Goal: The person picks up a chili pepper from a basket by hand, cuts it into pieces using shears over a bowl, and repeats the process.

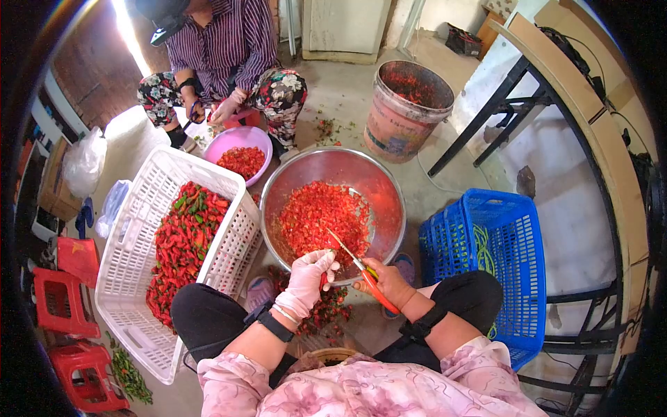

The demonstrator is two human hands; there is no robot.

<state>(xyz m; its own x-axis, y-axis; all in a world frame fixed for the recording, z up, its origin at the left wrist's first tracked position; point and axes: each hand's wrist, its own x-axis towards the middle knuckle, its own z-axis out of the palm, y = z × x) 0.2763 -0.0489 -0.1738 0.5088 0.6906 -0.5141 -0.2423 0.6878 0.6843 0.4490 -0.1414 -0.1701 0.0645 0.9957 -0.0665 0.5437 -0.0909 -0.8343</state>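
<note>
My left hand (309,281), in a thin white glove, is closed around a red chili pepper (324,280) near the front rim of a wide steel bowl (385,208). Only a bit of the pepper shows between the fingers. My bare right hand (390,283) grips scissors (379,295) with orange handles. Their blades point up and left over the bowl, slightly parted, close to my left fingertips. Chopped red chili (323,215) covers much of the bowl's bottom. Below the bowl, between my feet, lies a heap of stems and chili scraps (326,313).
A white basket (243,236) of whole red peppers (184,243) stands at left, a blue basket (517,278) at right. Opposite sits a person with scissors beside a pink basin (260,142). A pink bucket (396,128) stands behind; red stools (66,302) are far left.
</note>
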